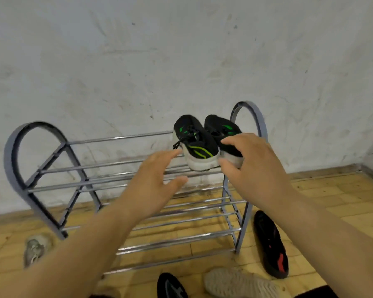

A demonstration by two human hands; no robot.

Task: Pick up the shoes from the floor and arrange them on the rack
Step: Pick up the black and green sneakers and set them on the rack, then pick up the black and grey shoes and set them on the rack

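Note:
Two black sneakers with green stripes and white soles stand side by side at the right end of the top shelf of the metal shoe rack: the left sneaker and the right sneaker. My left hand hovers open just left of the left sneaker's heel, fingers spread, holding nothing. My right hand is at the heel of the right sneaker, fingers loosely spread over it and thumb beside its white sole. Whether that hand still touches the sneaker is unclear.
On the tiled floor lie a black shoe with a red mark right of the rack, a beige knit shoe and a black shoe in front, and a grey sneaker at the left. A scuffed white wall stands behind.

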